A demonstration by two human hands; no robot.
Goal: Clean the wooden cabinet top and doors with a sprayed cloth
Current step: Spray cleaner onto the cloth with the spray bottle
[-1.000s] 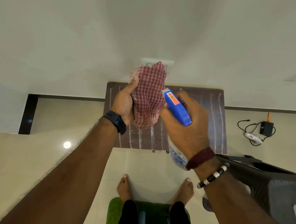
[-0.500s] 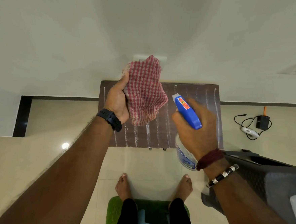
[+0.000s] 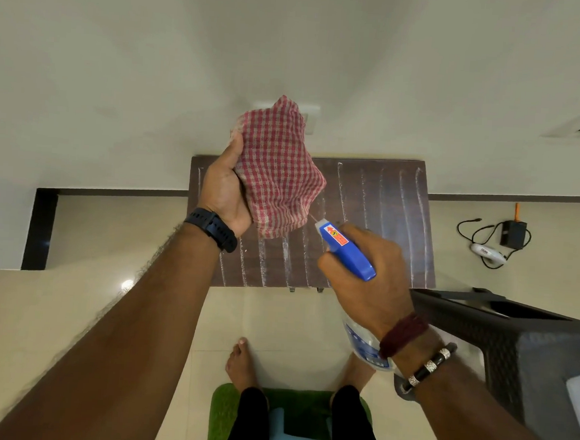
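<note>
Head view: left hand [image 3: 223, 189] is gripping one checked cloth [image 3: 278, 171], fingers curled behind it, thumb on its left edge, above the cabinet top [image 3: 385, 206]. Right hand [image 3: 363, 280] is wrapping closed around one spray bottle [image 3: 346, 249], nozzle nearly touching the cloth's near edge. Since the earlier frame, the nozzle is sitting closer to the cloth. Two bare feet are standing near the cabinet.

The spray bottle [image 3: 346, 250] head bears an orange sticker with an arrow; its print is unreadable.
</note>
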